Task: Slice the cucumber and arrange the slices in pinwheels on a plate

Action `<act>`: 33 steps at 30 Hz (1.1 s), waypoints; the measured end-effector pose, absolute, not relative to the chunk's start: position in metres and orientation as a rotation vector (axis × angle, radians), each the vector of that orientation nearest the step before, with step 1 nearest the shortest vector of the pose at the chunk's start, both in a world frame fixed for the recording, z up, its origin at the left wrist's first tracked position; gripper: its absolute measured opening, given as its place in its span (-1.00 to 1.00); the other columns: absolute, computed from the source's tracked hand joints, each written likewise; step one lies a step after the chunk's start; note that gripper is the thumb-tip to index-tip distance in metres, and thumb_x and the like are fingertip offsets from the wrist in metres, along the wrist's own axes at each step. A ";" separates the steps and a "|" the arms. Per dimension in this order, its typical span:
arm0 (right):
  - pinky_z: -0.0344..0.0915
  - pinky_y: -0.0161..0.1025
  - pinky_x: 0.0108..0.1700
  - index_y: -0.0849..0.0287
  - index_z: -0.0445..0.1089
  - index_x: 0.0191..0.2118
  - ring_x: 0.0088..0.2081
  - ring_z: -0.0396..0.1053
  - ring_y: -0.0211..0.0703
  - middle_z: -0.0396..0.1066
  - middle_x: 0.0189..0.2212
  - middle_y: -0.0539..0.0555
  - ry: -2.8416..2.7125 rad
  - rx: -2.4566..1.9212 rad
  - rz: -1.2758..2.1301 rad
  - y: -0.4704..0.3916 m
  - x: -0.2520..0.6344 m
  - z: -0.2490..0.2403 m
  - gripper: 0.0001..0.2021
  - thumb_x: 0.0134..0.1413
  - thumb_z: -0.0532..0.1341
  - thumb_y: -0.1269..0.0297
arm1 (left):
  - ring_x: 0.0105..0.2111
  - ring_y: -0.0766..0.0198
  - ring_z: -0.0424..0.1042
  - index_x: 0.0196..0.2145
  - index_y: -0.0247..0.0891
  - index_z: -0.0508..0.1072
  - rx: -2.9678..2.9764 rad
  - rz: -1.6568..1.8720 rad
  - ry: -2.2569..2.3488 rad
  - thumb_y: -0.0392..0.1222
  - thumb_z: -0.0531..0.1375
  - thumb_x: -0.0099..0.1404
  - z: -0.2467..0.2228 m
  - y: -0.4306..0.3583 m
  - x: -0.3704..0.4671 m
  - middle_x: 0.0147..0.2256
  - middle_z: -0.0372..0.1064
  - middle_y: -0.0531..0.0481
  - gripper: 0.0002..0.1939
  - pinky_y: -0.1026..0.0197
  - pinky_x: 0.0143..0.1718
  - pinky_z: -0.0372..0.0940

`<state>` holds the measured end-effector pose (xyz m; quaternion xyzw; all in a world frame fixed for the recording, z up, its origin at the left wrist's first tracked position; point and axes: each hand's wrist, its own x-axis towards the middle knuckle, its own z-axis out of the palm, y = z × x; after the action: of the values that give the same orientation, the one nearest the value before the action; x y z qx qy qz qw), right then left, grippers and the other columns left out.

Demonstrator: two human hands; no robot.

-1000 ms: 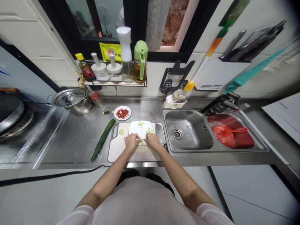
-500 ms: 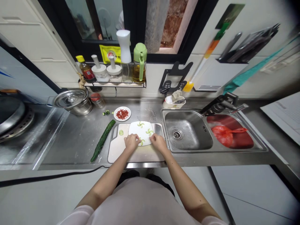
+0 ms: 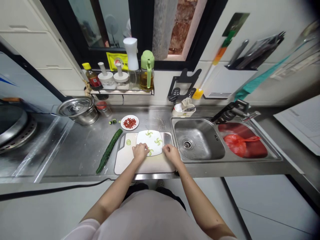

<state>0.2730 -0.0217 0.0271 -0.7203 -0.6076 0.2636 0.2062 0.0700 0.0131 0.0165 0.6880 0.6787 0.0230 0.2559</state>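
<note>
Your right hand (image 3: pixel 172 155) has shifted beside the white plate (image 3: pixel 144 139), your left hand (image 3: pixel 140 152) near its lowest green slices (image 3: pixel 150 152), both grips unclear.

A stainless-steel bench (image 3: pixel 75 146) crosses the frame. Left of centre stand a lidded metal pot (image 3: pixel 87 116) and a red-lidded jar (image 3: pixel 107 110). Nearer the middle lie small green pieces (image 3: pixel 114 121), a round white plate (image 3: pixel 137 124) of red bits, a long dark-green cucumber (image 3: pixel 109 151), slanted, and, just beside it, a pale cutting board (image 3: pixel 125 160).
</note>
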 end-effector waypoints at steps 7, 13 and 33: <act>0.01 -0.36 -0.42 0.16 0.42 -0.36 -0.48 0.25 -0.24 0.37 -0.54 -0.01 -1.684 -2.040 0.714 -0.024 0.277 0.031 -0.72 0.18 0.07 0.11 | -0.10 0.09 0.36 -0.30 -0.12 0.47 1.842 0.082 1.848 -0.02 0.16 0.27 0.016 0.012 0.069 -0.17 0.43 -0.03 -0.83 0.06 -0.08 0.05; 0.05 -0.34 -0.36 0.16 0.44 -0.23 -0.37 0.34 -0.21 0.47 -0.41 0.05 -1.870 -2.128 0.686 -0.027 0.263 0.040 -0.73 0.24 0.03 0.17 | -0.09 0.10 0.35 -0.29 -0.14 0.47 1.852 0.073 1.852 -0.05 0.15 0.27 0.014 0.007 0.069 -0.17 0.44 -0.04 -0.84 0.07 -0.08 0.06; 0.18 -0.26 -0.15 0.11 0.45 -0.06 -0.10 0.38 -0.10 0.46 -0.15 0.18 -2.502 -2.032 0.625 -0.018 0.209 0.031 -0.66 0.28 -0.05 0.34 | -0.06 0.10 0.30 -0.14 -0.08 0.48 2.007 0.164 1.825 -0.09 0.02 0.38 0.011 -0.011 0.062 -0.14 0.45 -0.07 -0.74 0.07 -0.06 0.00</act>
<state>0.2085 -0.0178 0.0310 -0.6173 -0.7602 0.1899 -0.0707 0.0620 -0.0114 0.0111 0.7219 0.6565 0.0589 0.2106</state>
